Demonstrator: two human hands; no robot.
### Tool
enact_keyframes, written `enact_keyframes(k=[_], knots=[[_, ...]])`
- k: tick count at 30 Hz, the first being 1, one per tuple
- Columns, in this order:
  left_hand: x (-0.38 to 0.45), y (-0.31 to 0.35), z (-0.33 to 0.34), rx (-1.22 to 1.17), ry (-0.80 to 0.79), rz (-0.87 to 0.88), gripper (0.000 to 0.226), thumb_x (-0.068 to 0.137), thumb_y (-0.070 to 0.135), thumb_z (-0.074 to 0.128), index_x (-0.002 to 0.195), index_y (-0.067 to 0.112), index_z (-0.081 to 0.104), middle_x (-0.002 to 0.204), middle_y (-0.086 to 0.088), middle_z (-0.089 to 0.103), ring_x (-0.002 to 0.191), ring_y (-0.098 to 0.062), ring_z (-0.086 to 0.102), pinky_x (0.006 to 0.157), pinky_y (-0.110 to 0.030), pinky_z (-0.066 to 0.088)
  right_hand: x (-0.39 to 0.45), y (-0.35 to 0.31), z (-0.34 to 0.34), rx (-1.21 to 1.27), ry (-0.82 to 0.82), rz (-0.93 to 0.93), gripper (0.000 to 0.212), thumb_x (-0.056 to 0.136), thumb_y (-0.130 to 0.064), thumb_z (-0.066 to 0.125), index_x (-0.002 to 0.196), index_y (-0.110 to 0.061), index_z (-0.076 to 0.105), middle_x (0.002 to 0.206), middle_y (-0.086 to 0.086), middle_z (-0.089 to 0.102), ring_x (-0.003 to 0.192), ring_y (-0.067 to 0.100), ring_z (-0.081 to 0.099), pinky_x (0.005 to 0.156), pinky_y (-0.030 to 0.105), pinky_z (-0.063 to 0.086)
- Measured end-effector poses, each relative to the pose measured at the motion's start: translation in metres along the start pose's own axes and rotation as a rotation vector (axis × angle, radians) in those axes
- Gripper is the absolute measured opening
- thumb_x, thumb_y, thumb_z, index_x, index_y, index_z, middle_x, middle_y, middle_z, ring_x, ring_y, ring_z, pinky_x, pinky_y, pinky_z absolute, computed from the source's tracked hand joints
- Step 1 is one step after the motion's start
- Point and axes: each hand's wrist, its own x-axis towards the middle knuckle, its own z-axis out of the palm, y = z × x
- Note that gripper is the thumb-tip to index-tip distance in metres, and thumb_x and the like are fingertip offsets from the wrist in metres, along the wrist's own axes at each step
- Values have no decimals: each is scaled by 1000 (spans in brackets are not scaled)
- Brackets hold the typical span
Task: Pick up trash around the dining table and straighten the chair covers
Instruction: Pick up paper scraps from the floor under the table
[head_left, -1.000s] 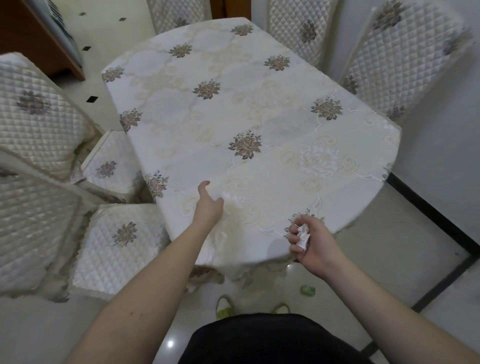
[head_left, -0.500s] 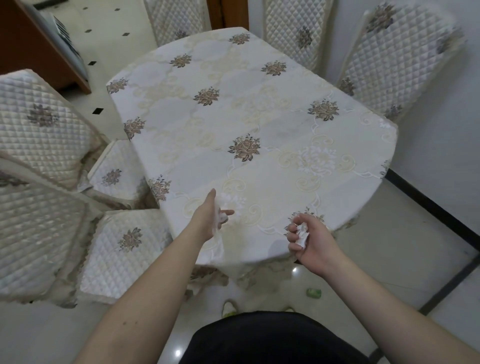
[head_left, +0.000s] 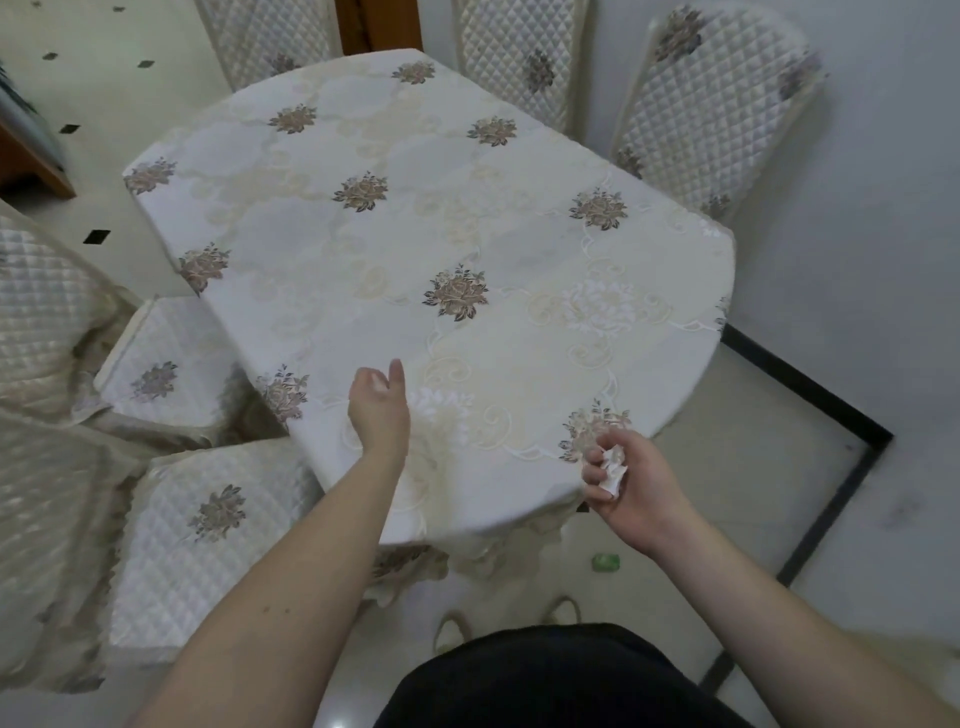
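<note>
right hand (head_left: 636, 491) grips crumpled white tissue (head_left: 613, 470) at near table edge | left hand (head_left: 378, 410) fingers relaxed over cream floral tablecloth (head_left: 467, 218)

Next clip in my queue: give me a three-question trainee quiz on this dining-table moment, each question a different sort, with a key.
1. True or false: the right hand grips a crumpled white tissue.
2. Multiple choice: the small green scrap lies (A) on the tablecloth, (B) on the floor near the table's near end, (C) on a chair seat.
3. Fill in: the left hand is over the ______, fingers relaxed, holding nothing that can be seen.

Key: 1 true; 2 B; 3 tablecloth.
</note>
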Motion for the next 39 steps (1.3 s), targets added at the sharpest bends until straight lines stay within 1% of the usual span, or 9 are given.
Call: enact_keyframes(k=[7, 15, 19, 21, 25, 28, 31, 35, 39], knots=[[1, -55, -1, 409, -416, 515, 24, 95, 25, 56, 81, 7, 48, 130, -16, 44, 120, -30, 44, 103, -37, 37, -2, 26, -5, 43, 49, -6, 17, 72, -24, 61, 74, -19, 44, 64, -3, 39, 44, 8, 35, 36, 19, 17], [-12, -87, -4, 900, -567, 671, 71, 83, 65, 42, 126, 10, 52, 155, -5, 30, 145, -23, 16, 114, -54, 5, -5, 30, 15, 23, 81, -49, 25, 59, -21, 65, 74, -18, 45, 62, -3, 40, 42, 8, 35, 38, 18, 15], [-11, -89, -9, 792, -605, 646, 58, 91, 52, 38, 122, 6, 54, 146, -14, 43, 139, -31, 32, 112, -59, 21, -7, 29, 23, 83, 41, -46, 53, 33, -21, 85, 71, -17, 48, 61, -3, 42, 43, 8, 37, 34, 16, 18], [-11, -89, -11, 671, -611, 587, 49, 96, 38, 36, 124, 1, 52, 141, -19, 47, 135, -37, 37, 110, -57, 29, -8, 28, 25, 123, 42, -48, 43, 44, -20, 80, 71, -17, 47, 61, -3, 42, 43, 7, 36, 34, 15, 16], [-16, -81, -15, 500, -631, 475, 40, 100, 11, 34, 139, 6, 40, 147, -10, 39, 139, -27, 31, 113, -29, 22, -14, 28, 26, 173, 25, -91, 51, 36, -19, 86, 70, -16, 48, 62, -3, 42, 43, 7, 36, 32, 16, 19], [-17, -68, -23, 413, -660, 373, 28, 98, 14, 31, 119, 19, 50, 118, 4, 50, 109, -17, 47, 79, -19, 35, -23, 30, 19, 186, 71, -125, 23, 68, -23, 67, 72, -17, 45, 63, -3, 40, 42, 6, 36, 34, 15, 17], [-17, -50, -17, 373, -695, 340, 33, 100, 21, 34, 129, 24, 50, 122, 5, 51, 113, -18, 50, 69, -7, 32, -35, 34, 10, 232, 91, -165, 29, 61, -21, 71, 70, -17, 44, 60, -4, 41, 41, 6, 35, 38, 15, 13], [-21, -30, 0, 541, -758, 720, 33, 96, 15, 40, 126, 24, 50, 110, -4, 52, 99, -25, 52, 68, -29, 35, -45, 43, -11, 342, 121, -217, 43, 45, -17, 80, 69, -17, 45, 56, -4, 41, 39, 6, 33, 35, 15, 15], [-43, -6, 24, 688, -871, 876, 36, 96, 52, 40, 97, 19, 53, 92, -2, 52, 76, -26, 54, 62, -35, 42, -58, 52, -36, 397, 48, -242, 51, 42, -21, 92, 55, -18, 43, 42, -5, 27, 29, 7, 22, 26, 18, 15]])
